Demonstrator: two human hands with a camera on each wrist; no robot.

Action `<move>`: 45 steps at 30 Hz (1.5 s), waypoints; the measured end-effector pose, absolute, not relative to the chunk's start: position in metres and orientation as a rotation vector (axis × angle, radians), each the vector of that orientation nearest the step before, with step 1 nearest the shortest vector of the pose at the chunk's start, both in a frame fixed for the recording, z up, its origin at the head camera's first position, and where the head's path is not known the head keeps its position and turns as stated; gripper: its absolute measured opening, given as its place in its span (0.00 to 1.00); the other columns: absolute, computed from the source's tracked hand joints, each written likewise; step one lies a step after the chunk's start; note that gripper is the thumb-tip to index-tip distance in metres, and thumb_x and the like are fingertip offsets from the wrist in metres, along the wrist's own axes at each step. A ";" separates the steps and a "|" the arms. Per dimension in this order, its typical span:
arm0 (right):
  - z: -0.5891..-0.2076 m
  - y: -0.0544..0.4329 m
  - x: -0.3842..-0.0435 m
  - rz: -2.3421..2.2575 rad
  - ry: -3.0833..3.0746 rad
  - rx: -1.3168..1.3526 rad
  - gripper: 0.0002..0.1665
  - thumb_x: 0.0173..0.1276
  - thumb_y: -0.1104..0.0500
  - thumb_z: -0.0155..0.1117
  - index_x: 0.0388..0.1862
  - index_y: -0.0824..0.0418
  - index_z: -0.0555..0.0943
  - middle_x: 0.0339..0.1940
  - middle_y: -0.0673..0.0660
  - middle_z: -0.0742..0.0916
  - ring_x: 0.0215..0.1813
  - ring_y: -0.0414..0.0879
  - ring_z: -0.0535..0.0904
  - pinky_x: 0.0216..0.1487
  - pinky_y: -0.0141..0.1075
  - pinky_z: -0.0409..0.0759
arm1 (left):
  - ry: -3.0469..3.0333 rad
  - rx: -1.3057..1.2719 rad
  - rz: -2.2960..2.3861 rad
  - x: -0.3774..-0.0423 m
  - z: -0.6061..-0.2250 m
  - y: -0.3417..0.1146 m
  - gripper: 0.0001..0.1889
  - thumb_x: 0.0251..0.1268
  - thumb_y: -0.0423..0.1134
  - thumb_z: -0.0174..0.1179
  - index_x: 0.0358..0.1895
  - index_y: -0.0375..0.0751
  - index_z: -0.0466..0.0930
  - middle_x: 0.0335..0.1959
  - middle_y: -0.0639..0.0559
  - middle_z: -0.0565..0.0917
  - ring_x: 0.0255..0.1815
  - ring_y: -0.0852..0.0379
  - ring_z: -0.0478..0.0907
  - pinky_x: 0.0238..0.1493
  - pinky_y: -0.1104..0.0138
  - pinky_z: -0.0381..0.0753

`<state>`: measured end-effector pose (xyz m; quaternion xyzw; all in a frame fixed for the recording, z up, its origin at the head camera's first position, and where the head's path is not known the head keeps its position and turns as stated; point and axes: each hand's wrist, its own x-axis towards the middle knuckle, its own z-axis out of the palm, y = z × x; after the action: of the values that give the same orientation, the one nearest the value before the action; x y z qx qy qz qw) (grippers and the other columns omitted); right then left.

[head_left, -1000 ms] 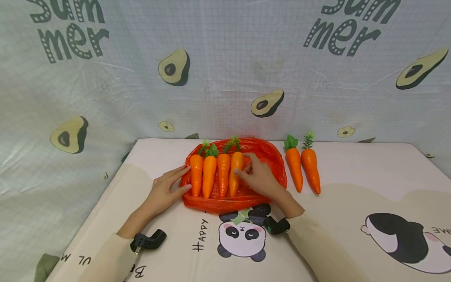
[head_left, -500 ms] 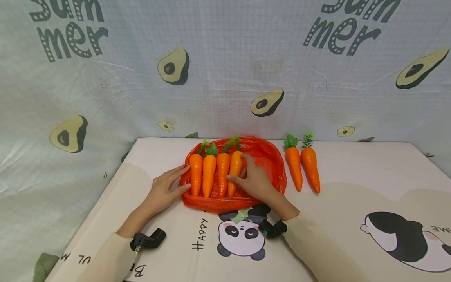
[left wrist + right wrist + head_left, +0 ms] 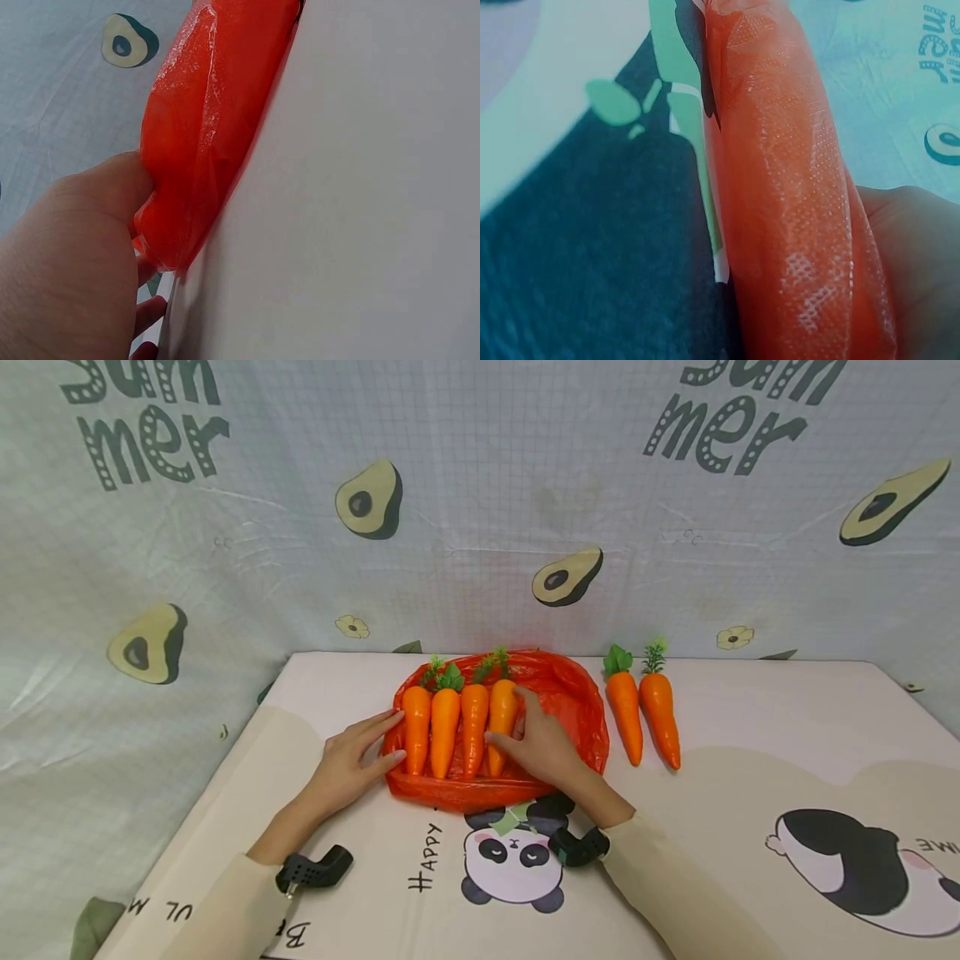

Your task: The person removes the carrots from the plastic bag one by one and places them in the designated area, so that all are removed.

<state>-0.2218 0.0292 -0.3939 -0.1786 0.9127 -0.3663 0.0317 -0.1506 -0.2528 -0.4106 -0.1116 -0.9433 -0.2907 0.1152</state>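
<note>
A red plastic bag (image 3: 561, 693) lies spread with its rim rolled round like a shallow basket. Inside its left part, several glossy orange carrots with green tops stand in a row, side by side. My right hand (image 3: 546, 745) reaches over the near rim and pinches the rightmost carrot (image 3: 501, 714) of that row, thumb across its front and index finger near its top. At the left rim, my left hand (image 3: 347, 768) grips the bag's edge, its thumb and index finger beside the leftmost carrot (image 3: 416, 727). In both wrist views the red rim hides the fingertips.
Two more carrots, a left one (image 3: 625, 714) and a right one (image 3: 660, 718), lie on the table to the right of the bag. The table (image 3: 750, 718) wears a printed cloth with a panda in front of the bag. A patterned curtain (image 3: 465, 510) hangs right behind.
My right hand has shifted a little left, its thumb now across the front of the rightmost carrot in the bag. My left hand has stayed at the rim.
</note>
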 end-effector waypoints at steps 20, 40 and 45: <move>-0.397 0.029 -0.223 -1.151 2.818 -0.440 0.49 0.60 0.46 0.69 0.72 0.62 0.57 0.22 0.53 0.77 0.22 0.47 0.73 0.23 0.32 0.72 | -2.779 -0.322 -0.858 -0.150 -0.411 -0.253 0.32 0.63 0.50 0.61 0.69 0.46 0.67 0.69 0.42 0.67 0.69 0.41 0.60 0.61 0.43 0.52; -0.398 0.030 -0.224 -1.125 2.848 -0.466 0.50 0.59 0.44 0.70 0.72 0.62 0.59 0.20 0.53 0.77 0.22 0.47 0.73 0.23 0.32 0.73 | -2.760 -0.338 -0.839 -0.151 -0.412 -0.253 0.31 0.64 0.49 0.60 0.69 0.45 0.67 0.68 0.40 0.67 0.68 0.39 0.60 0.61 0.42 0.52; -0.399 0.030 -0.225 -1.179 2.830 -0.422 0.46 0.59 0.48 0.68 0.72 0.62 0.61 0.21 0.53 0.79 0.22 0.46 0.75 0.24 0.32 0.76 | -2.762 -0.337 -0.834 -0.152 -0.413 -0.254 0.31 0.64 0.49 0.60 0.69 0.45 0.67 0.68 0.40 0.67 0.68 0.39 0.60 0.61 0.42 0.53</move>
<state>-0.2253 0.0295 -0.3993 -0.1365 0.9142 -0.3809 0.0233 -0.1518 -0.2535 -0.4127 -0.1150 -0.9442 -0.2851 0.1182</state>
